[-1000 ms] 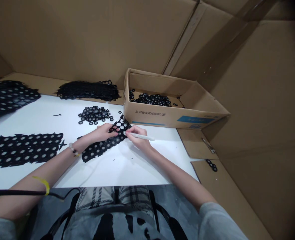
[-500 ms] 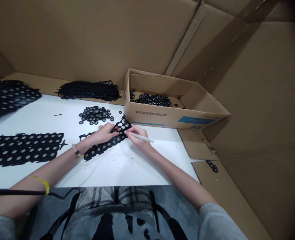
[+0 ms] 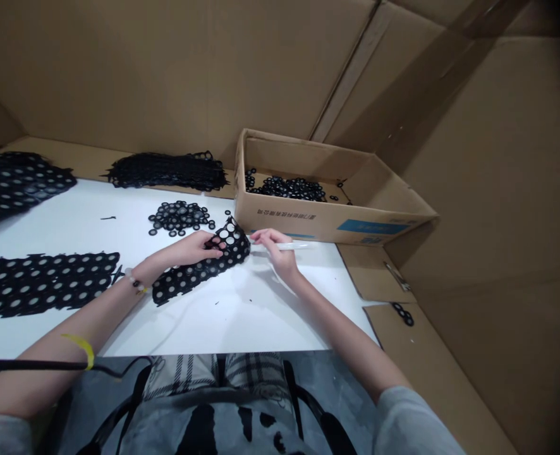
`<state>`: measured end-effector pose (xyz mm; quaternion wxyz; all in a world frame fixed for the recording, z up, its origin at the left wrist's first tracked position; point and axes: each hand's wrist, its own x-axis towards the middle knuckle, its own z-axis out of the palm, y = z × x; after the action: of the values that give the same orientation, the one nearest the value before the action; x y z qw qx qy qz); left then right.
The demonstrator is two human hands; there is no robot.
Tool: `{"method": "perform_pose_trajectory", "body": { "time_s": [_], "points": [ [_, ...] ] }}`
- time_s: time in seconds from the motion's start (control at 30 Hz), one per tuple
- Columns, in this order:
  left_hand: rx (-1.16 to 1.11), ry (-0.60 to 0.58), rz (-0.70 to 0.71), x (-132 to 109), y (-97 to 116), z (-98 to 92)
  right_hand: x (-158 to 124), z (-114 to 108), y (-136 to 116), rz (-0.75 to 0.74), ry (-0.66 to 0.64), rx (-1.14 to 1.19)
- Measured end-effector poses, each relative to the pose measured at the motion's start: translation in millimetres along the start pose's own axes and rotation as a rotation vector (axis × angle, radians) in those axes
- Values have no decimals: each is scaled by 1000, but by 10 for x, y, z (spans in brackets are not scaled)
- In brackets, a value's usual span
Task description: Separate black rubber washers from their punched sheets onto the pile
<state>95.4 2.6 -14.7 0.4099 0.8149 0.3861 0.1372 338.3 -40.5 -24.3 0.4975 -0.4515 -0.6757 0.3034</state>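
The left hand [image 3: 189, 248] lies curled over a black perforated rubber sheet [image 3: 189, 280], its fingers gripping the sheet's raised end near the middle of the white table [image 3: 261, 319]. The right hand [image 3: 275, 248] pinches a slim white pen [image 3: 292, 246] between thumb and fingers, with its fingertips just beside the sheet's edge. The sheet runs diagonally, its far end lifted and almost touching a brown cardboard box [image 3: 284, 224] that holds loose black rubber rings [image 3: 284, 188]. A heap of similar black rings [image 3: 180, 218] sits on the table, just far of the left hand. More punched black sheets [image 3: 38, 284] lie to the left, and a bundled black stack [image 3: 166, 172] sits along the far edge.
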Motion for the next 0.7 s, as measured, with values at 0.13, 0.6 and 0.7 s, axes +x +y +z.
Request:
{"method": "perform_pose_trajectory", "body": {
  "time_s": [0.13,0.6,0.7],
  "points": [
    [-10,-110,21,-49,85,-102,72,-164,1,40,-148,-224],
    [61,-155,-158,-70,53,-142,64,-113,-45,222,-267,-224],
    [116,-153,-190,-64,42,-147,79,-161,-2,193,-226,-349]
  ]
}}
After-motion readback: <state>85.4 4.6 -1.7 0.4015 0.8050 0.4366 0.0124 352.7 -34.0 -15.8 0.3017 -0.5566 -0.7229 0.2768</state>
